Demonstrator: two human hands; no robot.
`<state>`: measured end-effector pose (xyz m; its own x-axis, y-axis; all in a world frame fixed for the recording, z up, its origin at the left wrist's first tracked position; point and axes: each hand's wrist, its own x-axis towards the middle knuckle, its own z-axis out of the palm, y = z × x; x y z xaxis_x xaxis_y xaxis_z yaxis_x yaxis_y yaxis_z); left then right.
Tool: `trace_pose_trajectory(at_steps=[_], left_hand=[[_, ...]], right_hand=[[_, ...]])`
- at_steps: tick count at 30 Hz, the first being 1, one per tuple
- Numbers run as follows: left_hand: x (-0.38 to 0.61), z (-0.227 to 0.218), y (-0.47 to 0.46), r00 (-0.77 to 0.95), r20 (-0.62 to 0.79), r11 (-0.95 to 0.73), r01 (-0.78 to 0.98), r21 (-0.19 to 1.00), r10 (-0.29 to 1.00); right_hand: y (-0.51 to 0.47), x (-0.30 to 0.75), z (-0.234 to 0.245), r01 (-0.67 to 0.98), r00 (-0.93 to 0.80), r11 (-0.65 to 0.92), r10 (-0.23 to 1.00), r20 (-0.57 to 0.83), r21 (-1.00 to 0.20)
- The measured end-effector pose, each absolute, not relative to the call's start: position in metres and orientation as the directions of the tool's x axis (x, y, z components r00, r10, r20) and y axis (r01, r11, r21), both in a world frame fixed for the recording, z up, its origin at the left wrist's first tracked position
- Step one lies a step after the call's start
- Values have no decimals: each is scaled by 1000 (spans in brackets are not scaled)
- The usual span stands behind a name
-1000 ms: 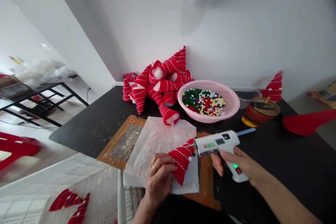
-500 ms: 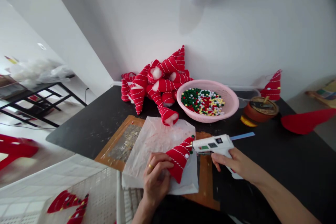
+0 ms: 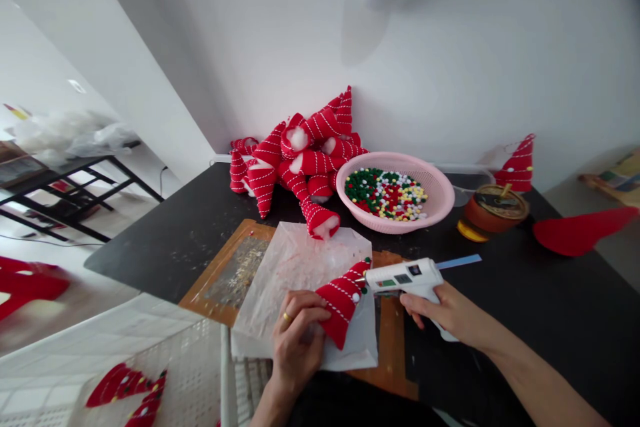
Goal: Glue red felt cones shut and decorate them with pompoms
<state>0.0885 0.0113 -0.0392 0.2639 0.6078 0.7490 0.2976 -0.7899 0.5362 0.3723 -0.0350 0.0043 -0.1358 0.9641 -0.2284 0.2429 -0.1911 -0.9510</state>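
My left hand (image 3: 299, 337) is closed on the wide end of a red felt cone (image 3: 339, 310) with white stitched lines, which lies over a white paper sheet (image 3: 280, 280). A white pompom (image 3: 355, 297) and green ones show near the cone's tip and right edge. My right hand (image 3: 450, 313) grips a white glue gun (image 3: 407, 278) by its handle. The gun's nozzle points left and meets the cone's upper right edge; whether it touches cannot be made out. A blue stick (image 3: 460, 260) juts from the gun's back.
Behind the paper lies a heap of stuffed red cones (image 3: 315, 163). To its right stand a pink basket (image 3: 445, 197) of small pompoms and an amber jar (image 3: 493, 213). A plain red felt cone (image 3: 575, 233) lies far right. A white crate (image 3: 200, 353) holds decorated cones at lower left.
The glue gun and my right hand have shifted very slightly left. My left hand and the cone have stayed in place.
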Motion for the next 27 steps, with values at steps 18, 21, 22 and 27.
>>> trace_pose_trajectory(at_steps=[18, 21, 22, 27], left_hand=[[89, -38, 10, 246, 746, -779, 309, 545, 619], [89, -41, 11, 257, 744, -783, 292, 549, 617], [89, -42, 11, 260, 743, -784, 287, 550, 617], [89, -41, 11, 224, 728, -759, 275, 591, 648]], right_hand=[[-37, 371, 7, 292, -150, -196, 957, -247, -936], [-35, 372, 10, 292, -145, -199, 958, -249, -935], [-35, 373, 11, 292, -138, -203, 958, -251, -935], [-44, 378, 12, 320, -74, -256, 953, -293, -912]])
